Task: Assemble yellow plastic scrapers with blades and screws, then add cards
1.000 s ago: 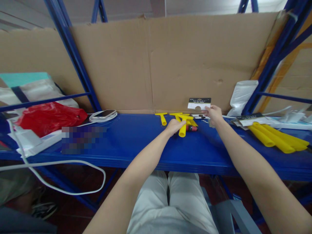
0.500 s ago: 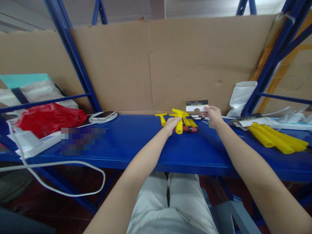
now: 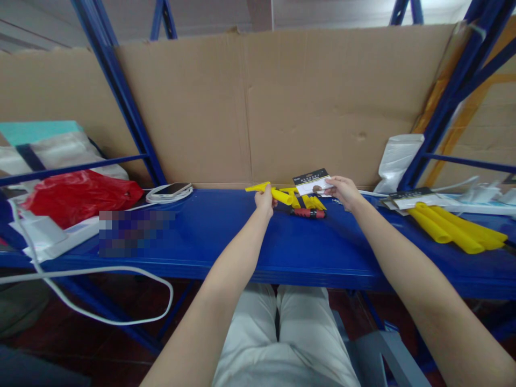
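Lying on the blue shelf (image 3: 226,234), a red-and-black tool (image 3: 308,213) is flanked by two occupied hands. To its left and slightly beyond it, a yellow T-shaped piece (image 3: 282,196) is grasped in the left hand (image 3: 264,201), whose fingers are curled closed about it; the piece is held tipped sideways, with the round open end of its stem turned to the tool's side. To the tool's right and beyond it, a printed card (image 3: 309,184) is pinched at its right edge between the thumb and fingers of the right hand (image 3: 343,191), which is only partly closed. The card, black along the top and white below, is slanted over loose yellow pieces (image 3: 309,202) bunched just beyond the tool; whether they are touched by it cannot be told. Well to the tool's right, a row of yellow tubes (image 3: 450,228) is laid, with more cards (image 3: 414,199) near its far end. Well to the tool's left, a phone (image 3: 174,189) is set on a coiled white cable (image 3: 164,200), near a red plastic bag (image 3: 83,193).
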Tool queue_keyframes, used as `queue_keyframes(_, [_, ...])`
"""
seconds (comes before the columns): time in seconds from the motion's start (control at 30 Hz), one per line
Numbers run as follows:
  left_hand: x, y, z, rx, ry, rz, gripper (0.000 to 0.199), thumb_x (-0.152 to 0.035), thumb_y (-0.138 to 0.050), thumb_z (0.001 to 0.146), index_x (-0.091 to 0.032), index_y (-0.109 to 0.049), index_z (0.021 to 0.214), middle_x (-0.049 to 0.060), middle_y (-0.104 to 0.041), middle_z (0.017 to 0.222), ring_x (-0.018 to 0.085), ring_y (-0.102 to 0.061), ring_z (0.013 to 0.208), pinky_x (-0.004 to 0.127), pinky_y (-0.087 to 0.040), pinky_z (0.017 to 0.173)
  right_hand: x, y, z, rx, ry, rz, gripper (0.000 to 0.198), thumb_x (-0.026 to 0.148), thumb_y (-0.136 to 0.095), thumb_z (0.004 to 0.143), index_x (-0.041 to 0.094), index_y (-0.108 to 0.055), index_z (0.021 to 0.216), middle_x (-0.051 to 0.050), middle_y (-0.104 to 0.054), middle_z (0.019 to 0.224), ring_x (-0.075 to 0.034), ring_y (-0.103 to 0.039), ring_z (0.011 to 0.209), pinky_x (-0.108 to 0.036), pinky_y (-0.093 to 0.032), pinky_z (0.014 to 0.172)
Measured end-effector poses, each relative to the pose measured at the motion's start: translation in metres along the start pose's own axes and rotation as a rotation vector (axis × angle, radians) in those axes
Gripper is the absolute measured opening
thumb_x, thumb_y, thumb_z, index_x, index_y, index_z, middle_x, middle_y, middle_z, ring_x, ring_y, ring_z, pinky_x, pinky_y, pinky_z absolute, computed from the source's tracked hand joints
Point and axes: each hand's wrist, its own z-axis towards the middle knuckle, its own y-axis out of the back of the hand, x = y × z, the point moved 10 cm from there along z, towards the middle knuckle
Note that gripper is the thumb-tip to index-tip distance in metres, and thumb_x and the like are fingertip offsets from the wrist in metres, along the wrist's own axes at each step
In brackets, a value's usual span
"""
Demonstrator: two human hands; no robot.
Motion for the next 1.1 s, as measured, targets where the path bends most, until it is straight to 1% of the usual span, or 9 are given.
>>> queue_keyframes(0.23, [0.001,0.008,0.002,-0.083,0.034,-0.129,0.012,-0.028,-0.051,0.088,-0.016,-0.052,0.088,-0.006,-0.051,0.053,0.004,-0.051,0.037,0.013,-0.038,0.042,-0.003,-0.021,-0.005,0.150,-0.003,0.026,0.018,0.009,-0.060,0.078,0.013,-0.054,0.061,-0.002,-0.061,0.055,-0.005,-0.052,0.042,-0.014,-0.045,0.044])
queue_keyframes(0.4, [0.003,0.004,-0.002,-0.050,0.061,-0.107,0.017,-0.032,-0.054,0.086,-0.015,-0.055,0.086,-0.003,-0.055,0.054,0.006,-0.053,0.039,0.014,-0.039,0.043,-0.004,-0.035,-0.012,0.190,-0.013,0.032,0.021,0.007,-0.057,0.079,0.013,-0.055,0.059,-0.002,-0.063,0.056,-0.006,-0.055,0.043,-0.014,-0.047,0.045])
queue_keyframes(0.53, [0.007,-0.005,-0.005,0.020,0.080,-0.066,0.017,-0.030,-0.054,0.085,-0.014,-0.057,0.084,-0.002,-0.056,0.051,0.007,-0.052,0.038,0.016,-0.040,0.042,-0.007,-0.044,-0.015,0.214,0.010,0.030,0.017,0.011,-0.060,0.078,0.014,-0.057,0.062,-0.001,-0.065,0.058,-0.007,-0.057,0.045,-0.017,-0.050,0.049])
queue_keyframes(0.7, [0.014,-0.021,-0.002,0.131,0.079,-0.013,0.009,-0.023,-0.059,0.079,-0.015,-0.060,0.082,-0.001,-0.060,0.055,0.010,-0.057,0.045,0.020,-0.046,0.048,-0.008,-0.049,-0.017,0.196,0.049,0.027,0.015,0.015,-0.068,0.071,0.015,-0.058,0.059,0.002,-0.064,0.057,-0.005,-0.056,0.047,-0.014,-0.048,0.048])
queue_keyframes(0.8, [0.017,-0.031,-0.005,0.211,0.076,0.046,0.005,-0.015,-0.057,0.075,-0.015,-0.061,0.078,0.001,-0.063,0.058,0.013,-0.062,0.057,0.024,-0.048,0.057,-0.006,-0.051,-0.017,0.174,0.081,0.025,0.015,0.019,-0.071,0.069,0.016,-0.059,0.060,0.003,-0.063,0.057,-0.006,-0.056,0.049,-0.015,-0.048,0.049])
queue_keyframes(0.87, [0.015,-0.036,-0.010,0.256,0.050,0.121,0.006,-0.014,-0.057,0.074,-0.016,-0.062,0.075,0.001,-0.065,0.061,0.015,-0.064,0.067,0.026,-0.048,0.065,-0.004,-0.051,-0.017,0.155,0.100,0.014,0.014,0.020,-0.069,0.070,0.016,-0.059,0.062,0.003,-0.063,0.057,-0.006,-0.056,0.048,-0.016,-0.047,0.049])
queue_keyframes(0.97, [0.009,-0.045,-0.021,0.361,0.002,0.219,0.007,-0.019,-0.059,0.072,-0.018,-0.065,0.076,0.003,-0.069,0.073,0.020,-0.064,0.084,0.032,-0.046,0.078,-0.001,-0.048,-0.016,0.115,0.118,0.015,0.013,0.017,-0.066,0.073,0.015,-0.058,0.062,0.003,-0.062,0.056,-0.006,-0.056,0.046,-0.015,-0.045,0.049])
queue_keyframes(1.03, [0.008,-0.052,-0.028,0.443,-0.022,0.250,0.012,-0.022,-0.058,0.073,-0.019,-0.066,0.081,0.004,-0.071,0.083,0.022,-0.061,0.094,0.036,-0.043,0.084,0.001,-0.045,-0.015,0.093,0.133,0.019,0.013,0.017,-0.064,0.074,0.015,-0.057,0.062,0.003,-0.062,0.056,-0.006,-0.055,0.046,-0.016,-0.045,0.049])
queue_keyframes(1.1, [0.009,-0.057,-0.031,0.491,-0.027,0.254,0.017,-0.026,-0.054,0.075,-0.020,-0.067,0.085,0.004,-0.071,0.093,0.024,-0.058,0.102,0.038,-0.040,0.088,0.003,-0.042,-0.014,0.067,0.153,0.017,0.014,0.018,-0.063,0.075,0.016,-0.057,0.062,0.003,-0.061,0.055,-0.006,-0.055,0.046,-0.017,-0.044,0.049])
